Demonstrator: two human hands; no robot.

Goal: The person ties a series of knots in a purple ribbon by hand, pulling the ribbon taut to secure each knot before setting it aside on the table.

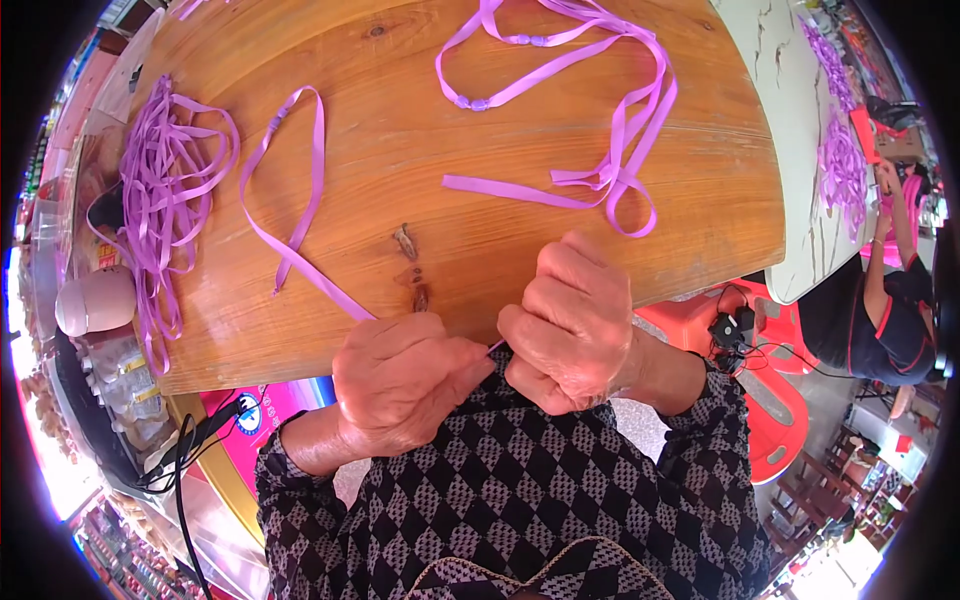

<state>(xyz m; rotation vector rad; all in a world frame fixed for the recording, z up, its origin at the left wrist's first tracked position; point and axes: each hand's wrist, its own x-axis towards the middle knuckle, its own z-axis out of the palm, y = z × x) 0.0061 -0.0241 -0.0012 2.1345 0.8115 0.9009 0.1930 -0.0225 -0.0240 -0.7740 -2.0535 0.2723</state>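
Both of my hands are closed in front of my chest at the near edge of the wooden table (400, 60). A purple ribbon lanyard (307, 268) with a small plastic clasp runs from the tabletop into my left hand (405, 385), which grips it. A short bit of purple stretches between the two fists. My right hand (568, 328) pinches that end, and most of it is hidden by the fingers. Farther off on the table lie more purple lanyards (545, 75) with clasps, their loose ends toward me.
A heap of purple lanyards (165, 170) hangs over the table's left edge by a pale pink rounded object (95, 302). Right stands a white marbled table (770, 120) with another purple bundle (843, 170). A person (890, 310) sits there. Red stools (765, 410) and black cables (740, 330) are nearby.
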